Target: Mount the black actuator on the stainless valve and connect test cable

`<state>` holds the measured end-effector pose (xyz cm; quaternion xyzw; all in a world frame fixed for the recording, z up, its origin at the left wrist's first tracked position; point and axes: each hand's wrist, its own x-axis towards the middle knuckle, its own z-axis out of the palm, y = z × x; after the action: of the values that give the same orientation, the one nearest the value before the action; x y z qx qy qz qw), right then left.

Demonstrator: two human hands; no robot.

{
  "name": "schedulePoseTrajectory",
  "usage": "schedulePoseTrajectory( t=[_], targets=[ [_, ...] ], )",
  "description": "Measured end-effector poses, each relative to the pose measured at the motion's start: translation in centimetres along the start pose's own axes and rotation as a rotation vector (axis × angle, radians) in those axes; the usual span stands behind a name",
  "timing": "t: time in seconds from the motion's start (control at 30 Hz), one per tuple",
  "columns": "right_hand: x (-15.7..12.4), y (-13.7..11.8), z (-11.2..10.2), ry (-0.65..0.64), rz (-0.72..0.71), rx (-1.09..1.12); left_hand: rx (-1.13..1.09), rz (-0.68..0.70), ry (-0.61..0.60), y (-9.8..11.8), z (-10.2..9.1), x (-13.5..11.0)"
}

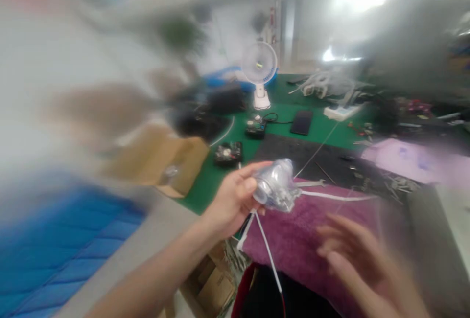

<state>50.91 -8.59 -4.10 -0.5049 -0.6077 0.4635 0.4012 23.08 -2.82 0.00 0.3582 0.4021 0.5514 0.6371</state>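
Note:
My left hand [238, 195] is closed around a rounded silvery part wrapped in clear plastic [277, 186]; its exact kind I cannot make out. A white sleeved cable [268, 249] with a red end hangs below that hand. Off to the right, my right hand [352, 254] is blurred, its thumb and fingers apart with nothing between them. It hovers over a purple cloth [293, 239], not touching the wrapped part. Just behind the part lie an open-end wrench [312, 184] and a white strip [338, 195].
A white fan [259, 68], a phone [301, 122] and small black devices [227, 153] are on the green mat [198, 199]. An open cardboard box [191, 161] stands left. A power strip [341, 112], a pink sheet [400, 161] and loose metal pieces [402, 183] lie right.

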Motion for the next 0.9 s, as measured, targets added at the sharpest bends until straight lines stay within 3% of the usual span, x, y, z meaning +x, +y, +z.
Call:
schedulePoseTrajectory(
  t=[0.13, 0.2, 0.3, 0.53, 0.7, 0.9],
  targets=[
    [0.9, -1.5, 2.1, 0.036, 0.027, 0.167, -0.49, -0.369, 0.115, -5.2, 6.4, -1.6],
    [0.9, -1.2, 2.1, 0.073, 0.084, 0.127, -0.649, -0.501, 0.092, -6.3, 8.1, -2.2],
    [0.9, -0.4, 1.0, 0.118, 0.089, 0.063, -0.704, -0.547, 0.002, -7.3, 9.3, -2.6],
    [1.4, -0.7, -0.7, 0.156, 0.071, 0.249, -0.409, -0.538, -0.18, -8.9, 8.9, -3.1],
    [1.2, -0.1, -1.0, 0.151, 0.104, 0.304, 0.005, -0.469, -0.203, -8.5, 7.6, -2.9],
    [1.8, 0.4, -0.9, 0.144, 0.12, 0.297, 0.306, -0.329, -0.225, -7.5, 6.3, -1.7]
  ],
)
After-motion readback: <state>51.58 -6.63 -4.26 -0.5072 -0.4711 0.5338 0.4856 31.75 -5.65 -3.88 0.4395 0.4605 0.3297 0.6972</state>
